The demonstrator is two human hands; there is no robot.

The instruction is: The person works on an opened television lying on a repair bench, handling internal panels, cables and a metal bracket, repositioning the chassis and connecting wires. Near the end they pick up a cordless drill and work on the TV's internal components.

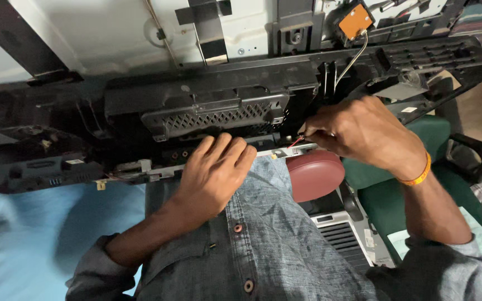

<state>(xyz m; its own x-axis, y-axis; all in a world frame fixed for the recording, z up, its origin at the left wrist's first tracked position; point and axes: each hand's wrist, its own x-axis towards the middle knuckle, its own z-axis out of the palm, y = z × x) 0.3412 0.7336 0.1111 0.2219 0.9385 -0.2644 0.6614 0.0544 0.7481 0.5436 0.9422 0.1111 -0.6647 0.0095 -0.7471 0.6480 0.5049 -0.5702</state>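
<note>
Down at centre frame, left hand [216,173] laid flat, fingers together and extended, pressing on the lower edge of the black chassis [140,106], apparently to steady it against the lap. Nothing gripped there, just palm and fingertips resting by the grey bracket strip [157,170] along the bottom rim. Right of centre, right hand [358,134] curled, thumb and forefinger pinched shut on a thin red wire [295,142] where it leaves the underside of the chassis; pinch kept close to the edge, seemingly for fine control of a small lead. Yellow band [419,174] on that wrist.

Spanning the frame from left edge to upper right, chassis tilted toward the camera, propped so its underside faces up. Perforated vent grille [218,118] at centre, just above the left fingertips. Upper right: orange board [356,20] with a pale cable [352,58] dropping to the chassis. White metal panel [112,30] behind, across the top. Below the right hand, a maroon stool seat [314,174] and a green chair [386,200] at lower right.
</note>
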